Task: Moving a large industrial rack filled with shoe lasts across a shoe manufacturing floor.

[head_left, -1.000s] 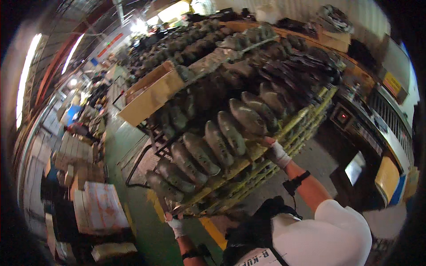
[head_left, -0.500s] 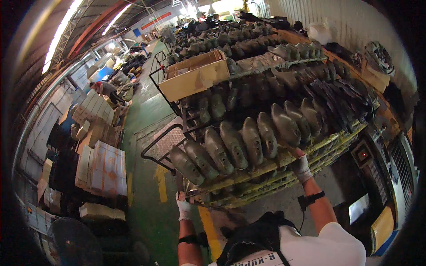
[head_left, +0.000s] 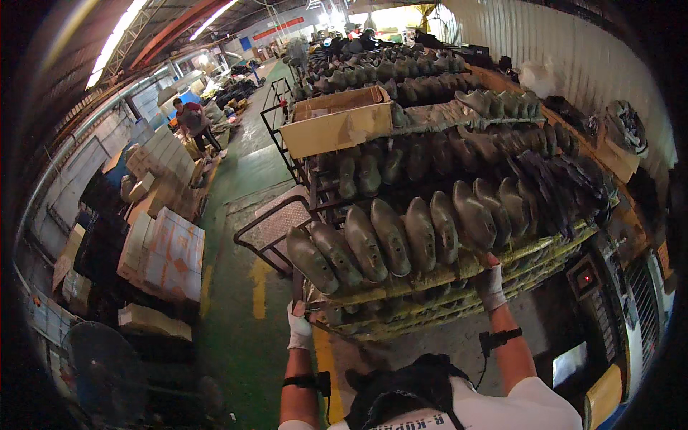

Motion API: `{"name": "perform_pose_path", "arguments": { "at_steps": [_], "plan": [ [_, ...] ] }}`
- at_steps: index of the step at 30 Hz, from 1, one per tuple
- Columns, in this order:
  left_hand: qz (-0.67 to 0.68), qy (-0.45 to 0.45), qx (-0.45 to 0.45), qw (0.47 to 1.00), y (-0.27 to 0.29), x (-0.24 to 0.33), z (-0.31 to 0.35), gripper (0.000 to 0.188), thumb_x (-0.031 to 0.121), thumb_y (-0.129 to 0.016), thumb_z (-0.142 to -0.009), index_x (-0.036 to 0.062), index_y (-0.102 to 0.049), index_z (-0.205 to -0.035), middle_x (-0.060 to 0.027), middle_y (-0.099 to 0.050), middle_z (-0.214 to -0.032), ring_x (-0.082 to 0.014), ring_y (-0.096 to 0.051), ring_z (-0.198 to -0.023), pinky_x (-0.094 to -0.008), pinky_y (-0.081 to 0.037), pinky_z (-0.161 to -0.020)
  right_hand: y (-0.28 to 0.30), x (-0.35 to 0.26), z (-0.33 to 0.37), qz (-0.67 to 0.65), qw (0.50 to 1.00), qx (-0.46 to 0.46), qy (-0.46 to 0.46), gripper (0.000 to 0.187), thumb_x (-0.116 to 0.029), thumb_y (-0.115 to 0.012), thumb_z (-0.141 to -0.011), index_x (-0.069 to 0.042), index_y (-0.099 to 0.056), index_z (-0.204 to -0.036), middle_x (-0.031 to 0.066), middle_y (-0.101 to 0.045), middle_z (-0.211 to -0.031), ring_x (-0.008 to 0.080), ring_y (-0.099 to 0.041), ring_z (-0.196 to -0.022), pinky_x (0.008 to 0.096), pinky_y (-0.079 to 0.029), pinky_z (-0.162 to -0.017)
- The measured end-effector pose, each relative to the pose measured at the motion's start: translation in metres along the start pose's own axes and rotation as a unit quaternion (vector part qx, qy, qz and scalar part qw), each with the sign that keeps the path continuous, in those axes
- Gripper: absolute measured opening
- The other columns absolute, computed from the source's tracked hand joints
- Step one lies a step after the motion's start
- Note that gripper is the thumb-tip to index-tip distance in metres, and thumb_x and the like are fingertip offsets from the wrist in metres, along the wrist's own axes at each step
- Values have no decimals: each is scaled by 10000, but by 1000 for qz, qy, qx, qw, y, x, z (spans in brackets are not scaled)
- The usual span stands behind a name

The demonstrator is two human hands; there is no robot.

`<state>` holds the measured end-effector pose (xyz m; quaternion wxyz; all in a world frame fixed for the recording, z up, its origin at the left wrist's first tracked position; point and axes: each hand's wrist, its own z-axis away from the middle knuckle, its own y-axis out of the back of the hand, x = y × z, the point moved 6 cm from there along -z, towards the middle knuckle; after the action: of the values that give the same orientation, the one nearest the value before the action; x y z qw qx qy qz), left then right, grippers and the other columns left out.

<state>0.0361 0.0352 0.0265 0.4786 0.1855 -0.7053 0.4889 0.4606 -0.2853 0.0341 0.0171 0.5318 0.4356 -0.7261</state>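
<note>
A multi-tier shoe rack [head_left: 437,278] stands before me. Along its top shelf leans a row of dark olive shoe lasts [head_left: 390,236], with a pile of flat black pieces [head_left: 552,188] at the right end. My left hand [head_left: 299,328], in a white glove with bare fingertips, is closed on the rack's near left corner. Farther right, my right hand [head_left: 491,285], gloved alike, grips the front edge of the top shelf below the lasts. Both arms reach forward, each with a black strap round the forearm. Part of each hand's fingers is hidden.
Beyond stand more racks of lasts, one bearing an open cardboard box [head_left: 337,122]. A cart with a black handle [head_left: 269,218] adjoins the rack's left side. Stacked cartons [head_left: 172,254] and a bending person [head_left: 195,127] line the green aisle [head_left: 240,337]. A machine [head_left: 598,287] stands right.
The racks and aisle sit a little farther right in view. The person by the cartons has risen somewhat from a deeper bend. Both my hands keep their hold on the rack.
</note>
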Motion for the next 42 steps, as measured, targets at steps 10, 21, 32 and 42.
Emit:
{"name": "perform_pose_path", "arguments": {
  "at_steps": [10,21,32,42],
  "plan": [
    [6,49,66,997,10,-1,6,259,277,-625,-834,70,-500,-927,-23,-505,-657,-126,-493,-496,-263,-405,-437,-39,-4,9,-33,999,6,-9,514,-400,-462,-854,-73,-483,-1249,71,-513,-1221,261,-468,-1125,476,-363,-941],
    [-69,114,-155,979,-5,11,1,295,309,-619,-849,35,-542,-927,-25,-550,-737,-129,-515,-560,-280,-432,-519,-41,-3,6,-22,996,50,78,481,-425,-536,-811,-108,-533,-1173,53,-543,-1137,271,-522,-1009,423,-438,-837],
    [-246,65,-299,919,-31,17,-15,488,508,-630,-788,26,-579,-842,-16,-546,-674,-98,-486,-619,-274,-404,-571,-4,10,28,42,975,211,48,621,-566,-383,-881,-89,-385,-1279,90,-464,-1127,235,-424,-1077,428,-284,-983],
    [-168,47,-276,945,-29,8,-16,502,467,-651,-773,-7,-592,-930,-100,-625,-762,-154,-552,-708,-327,-438,-654,71,161,278,641,708,10,-297,194,-156,-472,-841,-73,-623,-933,91,-605,-752,209,-613,-668,352,-478,-551]
  ]
}}
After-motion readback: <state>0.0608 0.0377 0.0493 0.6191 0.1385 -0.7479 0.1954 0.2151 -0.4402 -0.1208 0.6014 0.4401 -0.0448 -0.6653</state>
